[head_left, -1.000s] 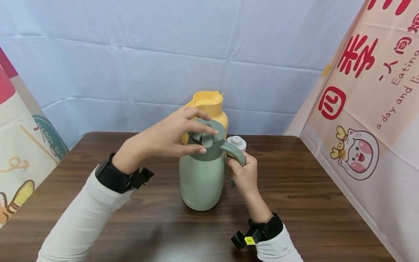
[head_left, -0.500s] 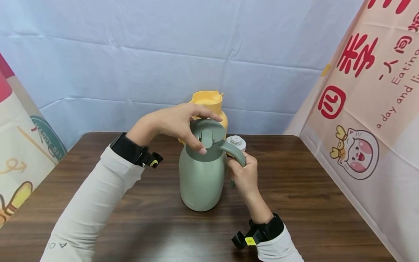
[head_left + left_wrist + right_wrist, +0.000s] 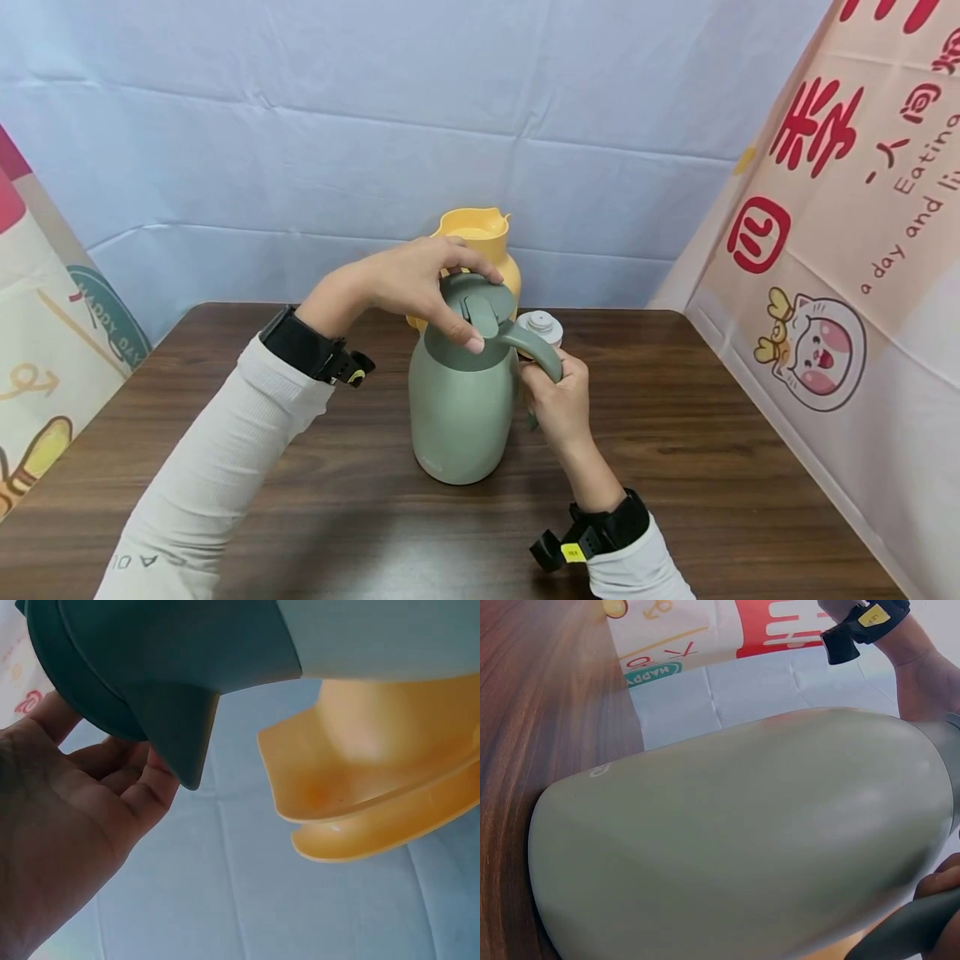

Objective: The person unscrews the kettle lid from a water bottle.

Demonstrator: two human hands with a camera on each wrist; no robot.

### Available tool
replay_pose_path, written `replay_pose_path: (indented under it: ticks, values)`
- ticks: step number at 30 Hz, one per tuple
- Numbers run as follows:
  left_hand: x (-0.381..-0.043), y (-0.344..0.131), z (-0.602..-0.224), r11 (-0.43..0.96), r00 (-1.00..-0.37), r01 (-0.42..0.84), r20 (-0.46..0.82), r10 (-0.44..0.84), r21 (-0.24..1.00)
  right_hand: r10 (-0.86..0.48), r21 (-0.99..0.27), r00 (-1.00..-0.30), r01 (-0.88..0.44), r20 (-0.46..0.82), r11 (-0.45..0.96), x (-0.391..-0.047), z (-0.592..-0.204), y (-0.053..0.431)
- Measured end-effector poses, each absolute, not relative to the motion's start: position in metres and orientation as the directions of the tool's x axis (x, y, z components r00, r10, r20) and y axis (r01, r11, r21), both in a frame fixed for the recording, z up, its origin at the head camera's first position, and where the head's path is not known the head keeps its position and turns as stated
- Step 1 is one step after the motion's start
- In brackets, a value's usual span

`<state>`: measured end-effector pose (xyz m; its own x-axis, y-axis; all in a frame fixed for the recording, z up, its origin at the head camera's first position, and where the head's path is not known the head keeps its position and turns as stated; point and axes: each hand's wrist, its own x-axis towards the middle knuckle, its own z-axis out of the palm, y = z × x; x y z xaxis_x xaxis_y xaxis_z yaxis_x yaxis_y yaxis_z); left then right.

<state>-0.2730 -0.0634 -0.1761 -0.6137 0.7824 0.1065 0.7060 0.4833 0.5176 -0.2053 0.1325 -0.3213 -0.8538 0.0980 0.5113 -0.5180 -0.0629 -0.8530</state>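
A pale green thermos jug stands upright on the table, with a darker green lid on top. My left hand grips this lid from the left, thumb at the near side and fingers over the far side. In the left wrist view its fingers curl beside the jug's pointed spout. The lid's lever points toward the handle side. My right hand holds the jug's handle. The right wrist view is mostly filled by the jug's body.
Directly behind the green jug stands a yellow jug whose top is open. A white, stepped round piece shows behind the handle. The brown wooden table is bordered by a pale blue cloth and printed cloths on both sides.
My left hand has moved from over the lid to a grip around its left side. The lid has turned, its lever swinging right toward the handle. My right hand stays on the handle.
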Motion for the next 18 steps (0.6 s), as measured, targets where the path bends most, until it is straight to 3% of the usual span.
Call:
replay_pose_path:
  ticks: [8,18]
  values:
    - [-0.274,-0.067,-0.180,0.496,-0.628,0.722,0.157,0.763,0.482,0.099,-0.857,-0.857,-0.513,0.506,-0.053,-0.205,-0.321,0.132]
    - [-0.266,-0.064,-0.187,0.556,-0.691,0.701,0.234,0.684,0.447,0.111,-0.860,-0.858,-0.508,0.501,-0.054,-0.206,-0.321,0.132]
